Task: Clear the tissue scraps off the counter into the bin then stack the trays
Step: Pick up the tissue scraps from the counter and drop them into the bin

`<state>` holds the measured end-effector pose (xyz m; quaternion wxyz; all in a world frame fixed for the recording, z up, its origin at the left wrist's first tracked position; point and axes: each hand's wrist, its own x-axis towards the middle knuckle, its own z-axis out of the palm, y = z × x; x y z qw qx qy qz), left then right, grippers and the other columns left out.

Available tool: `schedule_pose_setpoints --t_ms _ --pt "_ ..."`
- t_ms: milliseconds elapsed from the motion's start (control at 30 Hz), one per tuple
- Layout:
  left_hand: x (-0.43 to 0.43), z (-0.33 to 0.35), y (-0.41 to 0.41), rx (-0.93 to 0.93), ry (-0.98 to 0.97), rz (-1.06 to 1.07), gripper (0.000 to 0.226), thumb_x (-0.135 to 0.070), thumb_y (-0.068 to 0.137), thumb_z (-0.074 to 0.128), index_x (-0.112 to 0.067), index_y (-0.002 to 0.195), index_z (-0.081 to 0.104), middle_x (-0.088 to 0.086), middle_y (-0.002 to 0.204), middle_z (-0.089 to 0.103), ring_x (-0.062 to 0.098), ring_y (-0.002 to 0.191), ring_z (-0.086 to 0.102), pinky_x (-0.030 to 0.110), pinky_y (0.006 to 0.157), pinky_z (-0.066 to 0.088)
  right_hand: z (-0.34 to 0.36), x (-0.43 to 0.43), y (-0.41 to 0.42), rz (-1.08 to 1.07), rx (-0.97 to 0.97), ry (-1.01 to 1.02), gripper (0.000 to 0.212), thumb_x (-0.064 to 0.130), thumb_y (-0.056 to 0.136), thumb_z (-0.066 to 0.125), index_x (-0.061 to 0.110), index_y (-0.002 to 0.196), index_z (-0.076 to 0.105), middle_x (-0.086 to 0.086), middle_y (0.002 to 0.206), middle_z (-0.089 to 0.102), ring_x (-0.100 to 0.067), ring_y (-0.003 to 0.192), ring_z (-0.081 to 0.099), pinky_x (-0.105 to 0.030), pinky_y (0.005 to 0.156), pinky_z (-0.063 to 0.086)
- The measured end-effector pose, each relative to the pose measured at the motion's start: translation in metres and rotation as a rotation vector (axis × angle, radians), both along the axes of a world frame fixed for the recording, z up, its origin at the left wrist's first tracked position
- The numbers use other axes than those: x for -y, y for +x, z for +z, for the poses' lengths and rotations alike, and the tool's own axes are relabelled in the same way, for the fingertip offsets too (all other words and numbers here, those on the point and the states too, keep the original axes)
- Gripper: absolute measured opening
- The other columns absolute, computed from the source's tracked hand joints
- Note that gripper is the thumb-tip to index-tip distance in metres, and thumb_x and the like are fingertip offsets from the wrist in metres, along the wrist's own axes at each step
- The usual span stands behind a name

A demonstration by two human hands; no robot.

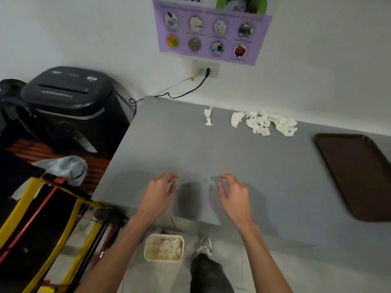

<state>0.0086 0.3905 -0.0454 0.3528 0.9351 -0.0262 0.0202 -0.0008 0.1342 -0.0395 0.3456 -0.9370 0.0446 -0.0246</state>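
Now | left hand (pixel 160 193) palm-down, fingers loosely curled, empty | right hand (pixel 233 194) likewise | above counter (pixel 190 144)

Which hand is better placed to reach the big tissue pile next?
Right, probably: the tissue pile lies far back, nearer the right hand; the left hand is farther off. Both are empty.

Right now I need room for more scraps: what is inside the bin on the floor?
The bin holds crumpled white tissue scraps across its whole opening. They cover the bottom, so how deep they lie cannot be seen.
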Motion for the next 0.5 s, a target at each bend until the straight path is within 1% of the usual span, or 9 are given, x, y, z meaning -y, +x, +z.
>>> schedule_pose_setpoints --t_ms 67,167,200,267,333,400,467,500 --pt "0.015 -0.006 0.045 0.011 0.038 -0.044 0.026 -0.001 0.09 0.068 -0.014 0.112 0.072 0.002 0.105 0.077 0.021 0.097 0.073 0.02 0.086 0.047 -0.003 0.016 0.041 0.004 -0.026 -0.002 0.028 0.02 0.097 0.066 0.029 0.124 0.067 -0.002 0.124 0.072 -0.029 0.107 0.072 -0.037 0.094 0.054" --pt "0.038 -0.009 0.116 -0.031 0.059 -0.093 0.026 -0.004 0.09 0.066 -0.013 0.114 0.07 0.006 0.107 0.077 0.025 0.101 0.073 0.029 0.093 0.051 -0.007 0.037 0.093 0.022 -0.033 -0.002 0.028 0.02 0.098 0.064 0.027 0.125 0.067 -0.004 0.124 0.072 -0.03 0.107 0.071 -0.037 0.095 0.053" --pt "0.045 -0.009 0.142 -0.064 0.068 -0.109 0.028 -0.005 0.09 0.065 -0.012 0.117 0.069 0.008 0.11 0.076 0.025 0.106 0.072 0.032 0.095 0.052 -0.009 0.043 0.109 0.033 -0.034 -0.001 0.027 0.02 0.098 0.063 0.026 0.125 0.067 -0.004 0.124 0.072 -0.031 0.107 0.071 -0.037 0.095 0.053" --pt "0.058 -0.011 0.192 -0.131 0.109 -0.129 0.034 -0.011 0.093 0.064 -0.01 0.127 0.063 0.013 0.122 0.071 0.03 0.117 0.066 0.035 0.102 0.048 -0.014 0.055 0.139 0.042 -0.055 -0.015 0.027 0.022 0.099 0.062 0.027 0.125 0.066 -0.004 0.125 0.071 -0.032 0.107 0.071 -0.038 0.095 0.054" --pt "0.072 -0.011 0.239 -0.191 0.163 -0.141 0.043 -0.02 0.096 0.064 -0.01 0.137 0.054 0.016 0.131 0.063 0.036 0.123 0.06 0.04 0.103 0.045 -0.017 0.066 0.161 0.036 -0.084 -0.024 0.028 0.024 0.098 0.061 0.029 0.125 0.065 -0.003 0.127 0.07 -0.032 0.108 0.071 -0.041 0.095 0.055" --pt "0.086 -0.011 0.283 -0.237 0.218 -0.174 0.049 -0.023 0.096 0.064 -0.009 0.141 0.049 0.018 0.133 0.059 0.038 0.122 0.057 0.041 0.101 0.044 -0.019 0.076 0.178 0.045 -0.087 -0.03 0.029 0.024 0.097 0.061 0.03 0.125 0.064 -0.003 0.128 0.07 -0.033 0.108 0.071 -0.043 0.095 0.056" --pt "0.098 -0.013 0.325 -0.307 0.27 -0.259 0.054 -0.021 0.093 0.07 -0.004 0.14 0.05 0.019 0.131 0.058 0.037 0.123 0.056 0.038 0.1 0.043 -0.023 0.087 0.193 0.052 -0.071 -0.033 0.029 0.026 0.097 0.061 0.031 0.125 0.063 -0.003 0.128 0.07 -0.032 0.109 0.071 -0.044 0.094 0.057" --pt "0.101 -0.018 0.344 -0.327 0.302 -0.305 0.058 -0.023 0.089 0.075 -0.004 0.138 0.051 0.015 0.131 0.057 0.035 0.124 0.055 0.037 0.101 0.043 -0.024 0.093 0.198 0.051 -0.067 -0.038 0.029 0.026 0.097 0.06 0.032 0.125 0.063 -0.003 0.128 0.07 -0.031 0.109 0.071 -0.044 0.093 0.058"
